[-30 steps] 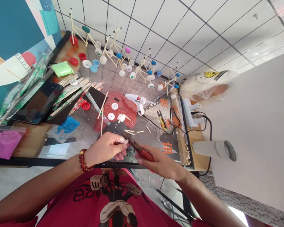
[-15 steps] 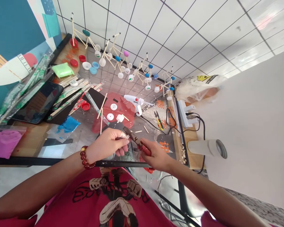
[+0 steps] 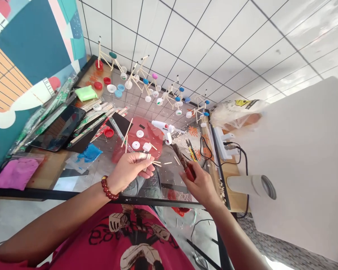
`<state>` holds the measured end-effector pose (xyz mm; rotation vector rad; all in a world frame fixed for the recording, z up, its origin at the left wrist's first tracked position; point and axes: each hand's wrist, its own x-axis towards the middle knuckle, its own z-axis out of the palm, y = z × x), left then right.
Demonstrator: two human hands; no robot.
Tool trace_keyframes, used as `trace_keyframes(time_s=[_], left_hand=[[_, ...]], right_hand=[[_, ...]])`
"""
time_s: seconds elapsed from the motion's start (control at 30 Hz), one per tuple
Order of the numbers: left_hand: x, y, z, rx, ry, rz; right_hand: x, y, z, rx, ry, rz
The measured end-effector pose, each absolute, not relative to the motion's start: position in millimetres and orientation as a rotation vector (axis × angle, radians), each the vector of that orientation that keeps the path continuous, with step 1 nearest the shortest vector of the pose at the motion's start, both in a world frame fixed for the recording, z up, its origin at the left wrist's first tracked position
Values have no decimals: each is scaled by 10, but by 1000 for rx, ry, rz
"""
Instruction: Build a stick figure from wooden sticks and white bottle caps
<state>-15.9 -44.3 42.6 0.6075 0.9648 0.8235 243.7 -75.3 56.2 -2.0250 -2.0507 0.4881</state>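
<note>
My left hand [image 3: 133, 167], with a beaded bracelet on its wrist, pinches a short pale wooden stick [image 3: 148, 156] between thumb and fingers; much of it is hidden. In my right hand [image 3: 199, 182] are red-handled pliers [image 3: 183, 156], their dark jaws pointing up and left, apart from the left hand. Just beyond the left fingers lie a white cap piece [image 3: 147, 147] and two white bottle caps [image 3: 140, 134] on a red translucent sheet [image 3: 154, 131]. Loose cut sticks [image 3: 168, 163] are scattered between my hands.
A white glue gun [image 3: 163, 126] and yellow-black cutters [image 3: 191, 150] lie ahead. Several stick-and-cap figures [image 3: 145, 80] stand along the tiled wall. At left are a phone [image 3: 59, 127], wrapped sticks and a pink clay pack [image 3: 17, 172]. A power strip [image 3: 225, 144] sits at right.
The pliers have moved right, away from the left hand's stick where their jaws had been. My left hand stays nearly in place, still pinching. The whole view has shifted slightly.
</note>
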Motion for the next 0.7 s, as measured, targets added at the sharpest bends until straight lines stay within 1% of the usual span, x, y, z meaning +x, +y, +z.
trace_keyframes(time_s=[0.17, 0.27, 0.5, 0.7], left_hand=[[-242, -439, 336, 597, 943, 817], [-239, -419, 275, 539, 922, 809], [-205, -355, 232, 333, 917, 801], [-227, -387, 192, 388, 966, 803]], right_hand=[[2898, -998, 241, -2281, -2015, 353], [3062, -1105, -6, -2328, -1958, 291], [3163, -1178, -261, -2164, -1926, 16], [3159, -1200, -310, -2089, -1933, -43]])
